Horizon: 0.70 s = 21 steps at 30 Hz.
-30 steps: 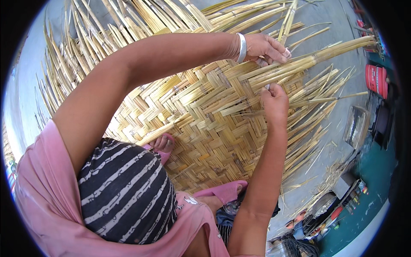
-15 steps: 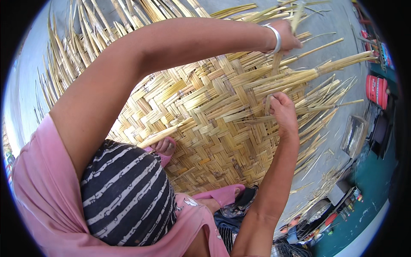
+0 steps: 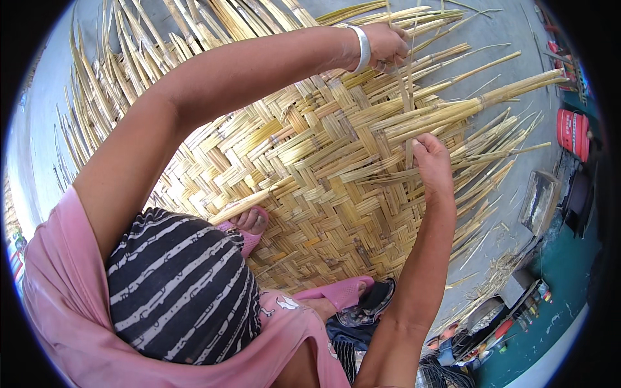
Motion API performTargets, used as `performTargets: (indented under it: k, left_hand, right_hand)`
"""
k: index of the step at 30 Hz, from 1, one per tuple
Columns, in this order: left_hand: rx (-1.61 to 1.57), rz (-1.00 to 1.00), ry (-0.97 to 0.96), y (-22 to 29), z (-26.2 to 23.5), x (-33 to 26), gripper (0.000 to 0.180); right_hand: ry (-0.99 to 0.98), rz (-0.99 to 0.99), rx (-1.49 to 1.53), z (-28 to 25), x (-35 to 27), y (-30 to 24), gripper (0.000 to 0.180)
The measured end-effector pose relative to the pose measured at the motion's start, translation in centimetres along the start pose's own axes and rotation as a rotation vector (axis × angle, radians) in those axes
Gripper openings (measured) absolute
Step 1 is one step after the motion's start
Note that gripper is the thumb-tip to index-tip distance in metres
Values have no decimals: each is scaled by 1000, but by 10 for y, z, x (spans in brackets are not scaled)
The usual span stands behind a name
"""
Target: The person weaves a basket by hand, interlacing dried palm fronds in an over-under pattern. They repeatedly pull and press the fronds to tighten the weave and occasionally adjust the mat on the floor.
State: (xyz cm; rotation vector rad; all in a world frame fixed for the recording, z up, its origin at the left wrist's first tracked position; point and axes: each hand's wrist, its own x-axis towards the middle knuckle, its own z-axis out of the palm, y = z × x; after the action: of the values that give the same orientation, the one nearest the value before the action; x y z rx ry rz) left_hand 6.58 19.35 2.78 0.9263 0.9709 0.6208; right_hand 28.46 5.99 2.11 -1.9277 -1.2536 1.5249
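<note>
Below me spreads a large woven mat (image 3: 323,213) of flattened yellow reed strips in a zigzag pattern. My left hand (image 3: 383,46), with a silver bangle at the wrist, is held over the mat's far right part, fingers curled round a thin reed strip (image 3: 406,94). This strip runs down toward a raised bundle of unwoven strips (image 3: 446,119) that juts out to the right. On the near side of that bundle my right hand (image 3: 432,161) is closed, thumb against fingers, on a strip end. Whether both hands hold the same strip is hidden by the bundle.
Long loose strip ends (image 3: 129,48) fan out beyond the mat's far edge. My feet in pink sandals (image 3: 343,294) rest on the mat. To the right lie a red container (image 3: 572,134), a wooden block (image 3: 538,202) and reed scraps (image 3: 498,275) on grey floor.
My left hand has moved left and slightly nearer the far edge, the strip now drawn more upright below it. The right hand has shifted slightly right and stays closed.
</note>
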Motion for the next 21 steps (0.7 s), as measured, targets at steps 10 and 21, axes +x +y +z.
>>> performTargets:
  k: [10,21]
  left_hand:
    - [-212,-218,112,-7,2,15,30]
    - [-3,110,-101,-8,-1,-12,22]
  right_hand:
    - [41,5,39,4,-4,-6,9]
    - [61,23,-130,-1,11,-1,10]
